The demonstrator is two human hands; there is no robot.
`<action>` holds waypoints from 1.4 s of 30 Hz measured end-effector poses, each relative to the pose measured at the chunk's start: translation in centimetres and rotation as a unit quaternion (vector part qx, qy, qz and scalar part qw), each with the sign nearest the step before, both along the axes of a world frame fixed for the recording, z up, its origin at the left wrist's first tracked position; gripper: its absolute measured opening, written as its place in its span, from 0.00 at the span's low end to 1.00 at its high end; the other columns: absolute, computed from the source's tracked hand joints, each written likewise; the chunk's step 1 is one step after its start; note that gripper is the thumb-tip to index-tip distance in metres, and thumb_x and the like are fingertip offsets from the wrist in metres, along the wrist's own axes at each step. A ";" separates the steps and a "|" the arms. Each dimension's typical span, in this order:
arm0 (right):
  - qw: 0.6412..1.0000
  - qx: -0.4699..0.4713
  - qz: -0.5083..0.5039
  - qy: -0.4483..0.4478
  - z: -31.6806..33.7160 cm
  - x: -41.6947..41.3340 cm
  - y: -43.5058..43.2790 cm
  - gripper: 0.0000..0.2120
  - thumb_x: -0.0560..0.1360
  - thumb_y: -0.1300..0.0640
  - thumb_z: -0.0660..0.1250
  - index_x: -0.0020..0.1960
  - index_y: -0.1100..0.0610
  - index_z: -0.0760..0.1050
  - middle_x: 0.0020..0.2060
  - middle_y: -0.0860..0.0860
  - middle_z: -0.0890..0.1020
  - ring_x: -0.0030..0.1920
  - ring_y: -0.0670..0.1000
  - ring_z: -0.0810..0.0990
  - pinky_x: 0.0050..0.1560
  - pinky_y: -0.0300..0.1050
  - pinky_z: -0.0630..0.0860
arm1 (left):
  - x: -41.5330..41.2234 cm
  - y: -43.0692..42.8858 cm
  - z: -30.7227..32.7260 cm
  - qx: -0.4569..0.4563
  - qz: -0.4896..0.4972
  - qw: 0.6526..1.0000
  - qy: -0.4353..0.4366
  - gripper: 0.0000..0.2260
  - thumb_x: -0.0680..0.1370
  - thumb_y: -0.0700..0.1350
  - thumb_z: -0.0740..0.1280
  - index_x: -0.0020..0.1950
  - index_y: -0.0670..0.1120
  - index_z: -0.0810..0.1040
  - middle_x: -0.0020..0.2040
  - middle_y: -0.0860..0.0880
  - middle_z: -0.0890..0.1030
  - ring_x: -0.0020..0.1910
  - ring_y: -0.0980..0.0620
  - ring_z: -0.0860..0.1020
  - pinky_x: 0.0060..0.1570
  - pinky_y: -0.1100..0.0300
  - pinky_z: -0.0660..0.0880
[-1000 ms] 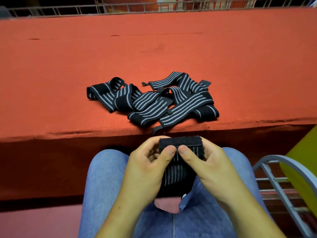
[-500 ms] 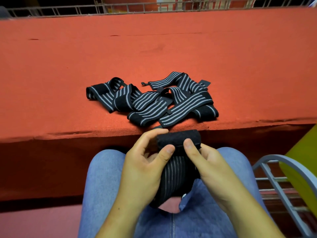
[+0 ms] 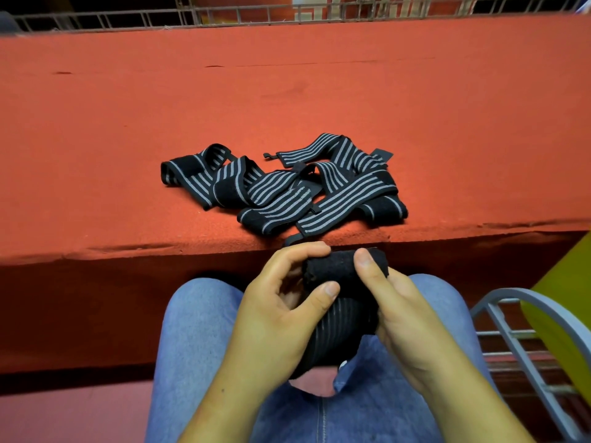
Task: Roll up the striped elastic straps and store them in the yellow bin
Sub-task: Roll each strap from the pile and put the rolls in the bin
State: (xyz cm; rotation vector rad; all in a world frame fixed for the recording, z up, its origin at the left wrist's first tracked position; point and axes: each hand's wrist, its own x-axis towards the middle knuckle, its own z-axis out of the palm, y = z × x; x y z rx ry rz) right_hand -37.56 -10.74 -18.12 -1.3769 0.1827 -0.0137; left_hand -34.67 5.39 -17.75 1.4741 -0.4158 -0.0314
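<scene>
Over my lap I hold one black strap with grey stripes (image 3: 343, 318); its top end is curled into a small black roll and the rest hangs down between my knees. My left hand (image 3: 275, 318) grips the roll's left side, thumb on the front. My right hand (image 3: 406, 318) pinches the right side, thumb on top. A tangled pile of several more striped straps (image 3: 287, 190) lies on the red table near its front edge, just beyond my hands. Part of the yellow bin (image 3: 563, 308) shows at the right edge.
The red felt-covered table (image 3: 287, 91) spans the view, its front edge just above my hands. A grey metal wire rack (image 3: 524, 318) stands at my right, beside the bin. A wire fence runs along the table's far side.
Both hands have moved up toward the table edge, and the strap's top end has been turned further into a thicker roll. The pile on the table has not moved.
</scene>
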 end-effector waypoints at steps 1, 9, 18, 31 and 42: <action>1.000 0.003 -0.011 -0.005 0.0 0.0 0.0 0.24 0.75 0.35 0.68 0.61 0.51 0.85 0.57 0.56 0.88 0.62 0.57 0.86 0.71 0.67 0.75 | 0.0 -0.1 0.1 -0.012 -0.010 1.000 0.011 0.20 0.74 0.38 0.74 0.63 0.55 0.80 0.62 0.52 0.83 0.63 0.50 0.82 0.63 0.54 0.79; 0.989 0.043 -0.133 -0.042 0.6 0.4 -0.5 0.25 0.75 0.37 0.67 0.61 0.55 0.84 0.54 0.55 0.89 0.58 0.56 0.87 0.63 0.58 0.81 | 0.0 0.1 -0.5 0.046 0.017 0.998 0.049 0.22 0.66 0.53 0.79 0.57 0.63 0.77 0.52 0.58 0.82 0.48 0.57 0.82 0.50 0.62 0.79; 0.982 0.049 -0.174 -0.045 0.7 0.4 -0.9 0.23 0.76 0.41 0.64 0.61 0.55 0.82 0.52 0.54 0.89 0.55 0.54 0.88 0.59 0.55 0.81 | 0.0 0.3 -0.4 0.211 -0.061 0.976 0.009 0.04 0.80 0.47 0.72 0.46 0.54 0.82 0.37 0.56 0.81 0.38 0.61 0.76 0.42 0.57 0.75; 0.981 0.072 -0.170 -0.060 0.8 0.3 -0.9 0.22 0.76 0.45 0.66 0.64 0.56 0.80 0.57 0.55 0.88 0.59 0.56 0.87 0.62 0.55 0.81 | 0.3 0.3 -1.6 0.205 -0.061 0.976 0.049 0.05 0.80 0.55 0.69 0.51 0.56 0.80 0.45 0.55 0.85 0.45 0.56 0.82 0.50 0.49 0.79; 0.996 0.014 -0.068 -0.052 -0.3 0.3 -0.8 0.09 0.75 0.55 0.69 0.55 0.51 0.83 0.55 0.58 0.87 0.62 0.61 0.84 0.65 0.60 0.79 | 0.2 -0.2 -0.8 0.104 -0.027 0.993 0.044 0.24 0.77 0.64 0.63 0.72 0.60 0.75 0.65 0.62 0.81 0.67 0.62 0.78 0.69 0.55 0.71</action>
